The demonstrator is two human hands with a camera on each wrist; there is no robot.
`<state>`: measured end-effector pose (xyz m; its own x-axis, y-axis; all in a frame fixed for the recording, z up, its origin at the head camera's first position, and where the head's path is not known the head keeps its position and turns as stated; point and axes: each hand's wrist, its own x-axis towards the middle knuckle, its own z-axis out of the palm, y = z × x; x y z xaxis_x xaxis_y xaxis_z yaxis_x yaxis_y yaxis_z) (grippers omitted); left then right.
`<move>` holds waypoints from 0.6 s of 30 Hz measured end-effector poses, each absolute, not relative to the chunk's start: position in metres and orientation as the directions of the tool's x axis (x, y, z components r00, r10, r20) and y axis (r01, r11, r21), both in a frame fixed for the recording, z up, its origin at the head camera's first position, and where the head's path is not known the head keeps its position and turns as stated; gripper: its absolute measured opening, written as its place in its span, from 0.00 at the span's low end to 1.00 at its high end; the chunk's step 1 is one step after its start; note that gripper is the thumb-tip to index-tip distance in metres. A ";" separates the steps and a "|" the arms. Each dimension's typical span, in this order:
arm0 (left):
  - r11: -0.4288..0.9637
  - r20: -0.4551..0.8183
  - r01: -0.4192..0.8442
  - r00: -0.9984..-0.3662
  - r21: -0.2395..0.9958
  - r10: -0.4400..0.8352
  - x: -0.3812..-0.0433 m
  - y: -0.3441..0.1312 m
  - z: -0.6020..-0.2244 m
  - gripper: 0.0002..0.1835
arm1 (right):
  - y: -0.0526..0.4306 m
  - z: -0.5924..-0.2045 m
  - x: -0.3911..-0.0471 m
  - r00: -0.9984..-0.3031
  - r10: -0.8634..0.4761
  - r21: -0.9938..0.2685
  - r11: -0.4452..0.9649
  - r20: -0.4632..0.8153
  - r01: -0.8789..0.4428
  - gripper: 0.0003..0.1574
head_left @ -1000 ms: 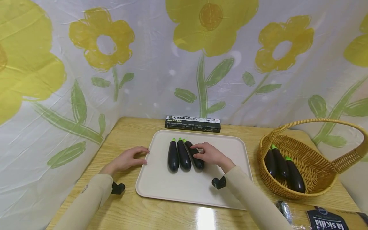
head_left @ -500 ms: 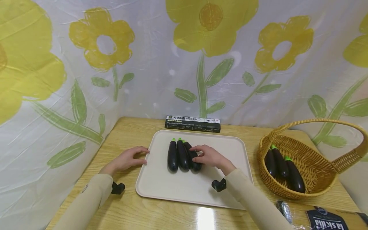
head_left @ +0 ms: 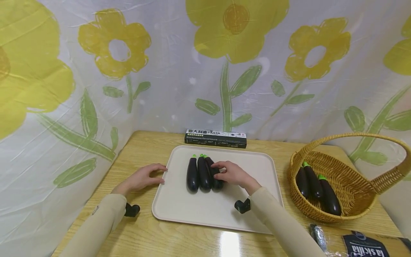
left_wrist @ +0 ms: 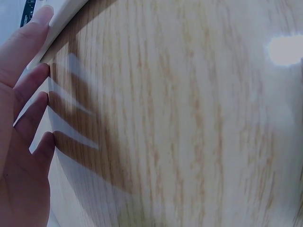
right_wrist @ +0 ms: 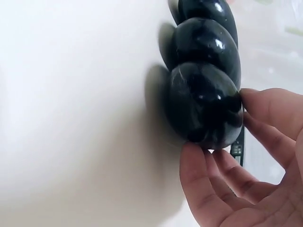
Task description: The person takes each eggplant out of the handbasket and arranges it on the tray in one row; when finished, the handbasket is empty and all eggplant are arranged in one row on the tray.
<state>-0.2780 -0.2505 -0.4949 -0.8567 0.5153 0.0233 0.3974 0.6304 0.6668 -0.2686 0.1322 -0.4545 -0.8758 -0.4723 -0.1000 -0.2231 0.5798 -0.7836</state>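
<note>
Three dark eggplants with bright green stem ends lie side by side on a white tray (head_left: 192, 210): the left eggplant (head_left: 192, 176), the middle eggplant (head_left: 204, 175) and the right eggplant (head_left: 216, 180). My right hand (head_left: 236, 175) reaches over the right one, its fingertips touching its top and outer side, gently bent. Up close in the right wrist view, that nearest eggplant (right_wrist: 203, 104) presses against its neighbour (right_wrist: 203, 40). At the tray's left rim, my left hand (head_left: 144, 176) stays with loose fingers spread, fingertips right at the edge.
A wicker basket (head_left: 359, 210) with a tall handle stands at the right, holding three more eggplants (head_left: 329, 196). Behind the tray lies a black pasta box (head_left: 215, 139). A package with dark lettering (head_left: 366, 244) lies at the front right. A flowered curtain (head_left: 167, 89) backs the table.
My right hand has slid slightly left, pushing the right eggplant up against the middle one. Its lower end has swung left, so the row is tighter. My left hand has not moved.
</note>
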 end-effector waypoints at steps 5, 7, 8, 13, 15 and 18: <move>0.636 0.023 0.399 -0.857 0.661 0.515 -0.279 -0.251 -0.496 0.24 | 0.132 -0.456 -0.268 -0.878 -0.467 -0.798 0.567 -0.108 -0.204 0.25; 0.635 0.022 0.398 -0.857 0.662 0.514 -0.279 -0.251 -0.495 0.24 | 0.132 -0.457 -0.268 -0.877 -0.469 -0.801 0.564 -0.107 -0.204 0.25; 0.636 0.022 0.400 -0.857 0.660 0.515 -0.278 -0.250 -0.495 0.24 | 0.132 -0.457 -0.267 -0.876 -0.470 -0.800 0.564 -0.106 -0.205 0.25; 0.637 0.031 0.406 -0.857 0.655 0.514 -0.278 -0.250 -0.495 0.24 | 0.131 -0.456 -0.267 -0.875 -0.473 -0.799 0.563 -0.101 -0.213 0.25; 0.638 0.035 0.410 -0.857 0.653 0.515 -0.279 -0.250 -0.496 0.24 | 0.131 -0.456 -0.266 -0.875 -0.474 -0.799 0.561 -0.095 -0.217 0.24; 0.633 0.038 0.415 -0.854 0.654 0.519 -0.279 -0.251 -0.496 0.24 | 0.132 -0.455 -0.265 -0.877 -0.471 -0.805 0.553 -0.091 -0.214 0.24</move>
